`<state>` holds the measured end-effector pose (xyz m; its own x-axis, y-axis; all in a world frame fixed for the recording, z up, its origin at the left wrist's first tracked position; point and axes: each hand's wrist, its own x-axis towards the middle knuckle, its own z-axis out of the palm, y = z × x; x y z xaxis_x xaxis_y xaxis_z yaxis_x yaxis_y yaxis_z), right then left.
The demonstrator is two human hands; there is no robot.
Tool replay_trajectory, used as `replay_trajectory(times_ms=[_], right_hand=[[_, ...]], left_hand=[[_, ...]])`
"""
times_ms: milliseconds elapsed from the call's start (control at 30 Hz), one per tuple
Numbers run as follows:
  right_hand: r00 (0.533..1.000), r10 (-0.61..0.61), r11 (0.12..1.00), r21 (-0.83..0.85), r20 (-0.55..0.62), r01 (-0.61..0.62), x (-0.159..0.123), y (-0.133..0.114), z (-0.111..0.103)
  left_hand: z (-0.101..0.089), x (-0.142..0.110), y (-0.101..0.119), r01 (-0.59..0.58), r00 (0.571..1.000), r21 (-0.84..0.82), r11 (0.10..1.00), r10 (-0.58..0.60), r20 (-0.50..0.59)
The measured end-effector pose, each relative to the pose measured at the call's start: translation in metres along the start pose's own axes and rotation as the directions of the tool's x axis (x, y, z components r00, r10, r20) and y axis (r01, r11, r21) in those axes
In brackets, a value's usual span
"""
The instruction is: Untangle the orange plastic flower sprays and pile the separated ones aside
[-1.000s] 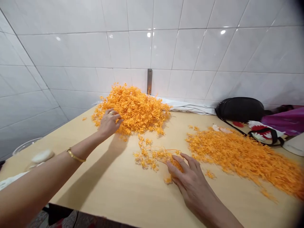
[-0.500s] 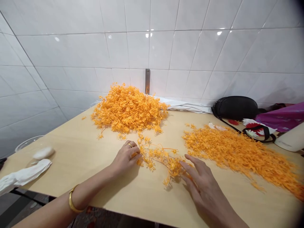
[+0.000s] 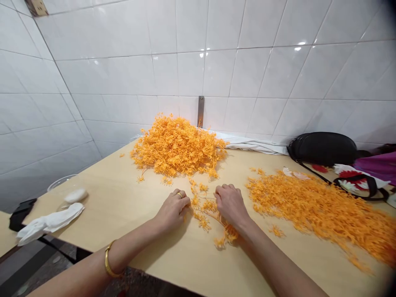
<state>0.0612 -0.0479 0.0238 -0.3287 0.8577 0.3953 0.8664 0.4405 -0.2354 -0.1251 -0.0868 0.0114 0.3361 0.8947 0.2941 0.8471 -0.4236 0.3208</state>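
The right hand [image 3: 230, 204] has been brought forward toward the left hand [image 3: 173, 208], with both sets of fingers curled narrow, though any grip cannot be told, while orange flower sprigs [image 3: 203, 223] are spread between them and a larger orange heap [image 3: 179, 148] is piled beyond.

Glossy white tiled walls [image 3: 123, 78] meet behind a pale table [image 3: 130, 189]

No text readable; no legible labels, numbers
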Motion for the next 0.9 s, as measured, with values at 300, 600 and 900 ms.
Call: replay_trajectory(times_ms=[300, 600, 900], right_hand=[[0.937, 0.305, 0.869, 0.453, -0.172, -0.200, 0.012, 0.022, -0.024], [0.914, 0.402, 0.592, 0.777, -0.056, -0.213, 0.004, 0.022, -0.017], [0.952, 0.128, 0.917, 0.398, -0.278, -0.007, -0.011, 0.000, 0.002]], left_hand=[[-0.010, 0.013, -0.015, 0.039, 0.999, 0.173, 0.984, -0.037, -0.013], [-0.017, 0.038, -0.026, 0.134, 0.991, 0.108, 0.985, -0.133, -0.019], [-0.033, 0.046, 0.033, 0.086, 0.988, -0.444, 0.892, -0.135, -0.080]])
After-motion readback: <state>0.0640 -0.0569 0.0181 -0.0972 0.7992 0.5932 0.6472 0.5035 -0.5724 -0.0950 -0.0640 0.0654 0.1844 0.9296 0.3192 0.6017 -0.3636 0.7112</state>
